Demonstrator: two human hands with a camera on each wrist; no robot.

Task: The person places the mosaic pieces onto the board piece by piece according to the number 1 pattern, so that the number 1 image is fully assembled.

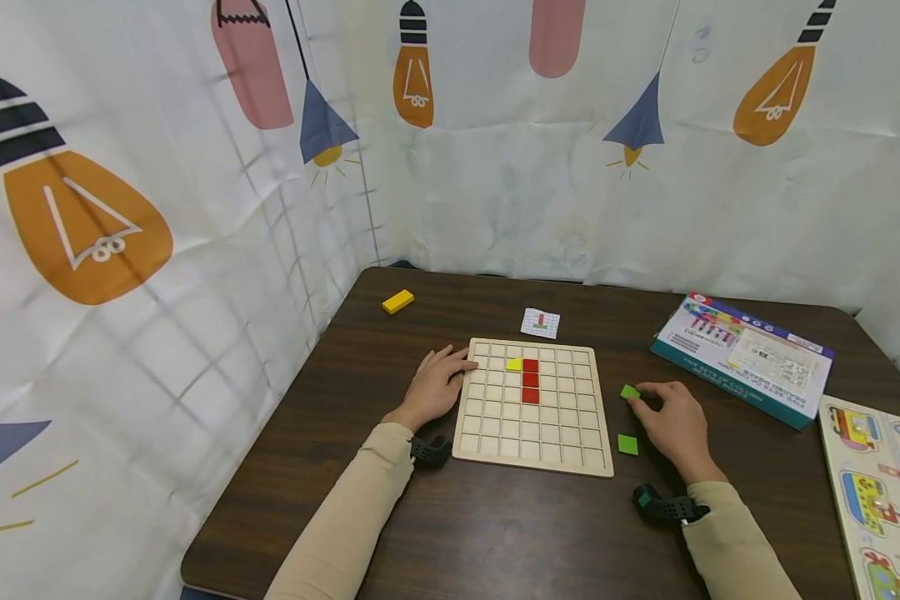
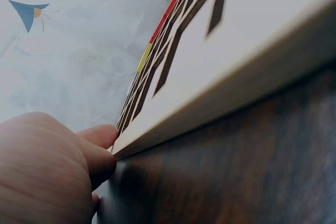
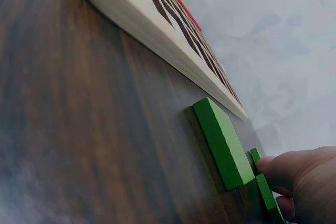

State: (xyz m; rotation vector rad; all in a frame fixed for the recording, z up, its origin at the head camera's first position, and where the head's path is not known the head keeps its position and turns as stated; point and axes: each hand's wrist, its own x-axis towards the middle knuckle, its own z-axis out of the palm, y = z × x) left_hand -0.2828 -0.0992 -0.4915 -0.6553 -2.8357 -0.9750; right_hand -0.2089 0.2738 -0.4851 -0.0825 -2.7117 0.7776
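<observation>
A wooden grid board [image 1: 487,442] lies on the table, carrying a yellow tile [image 1: 513,364] and a column of red tiles [image 1: 530,380]. My left hand [image 1: 435,385] rests at the board's left side, its fingertips touching the edge; the left wrist view shows the thumb [image 2: 100,158] right at the board's side. To the right of the board, my right hand [image 1: 673,421] pinches a small green tile [image 1: 629,392] at its fingertips. Nearer me lies another green tile [image 1: 627,445], large in the right wrist view, with more green [image 3: 266,191] beside the fingers.
Behind the board lies a small pattern card [image 1: 541,323]. A yellow block [image 1: 397,302] sits at the back left. At the right stand a game box [image 1: 742,358] and a picture puzzle board [image 1: 873,492]. Printed white curtains [image 1: 487,183] hang behind the table.
</observation>
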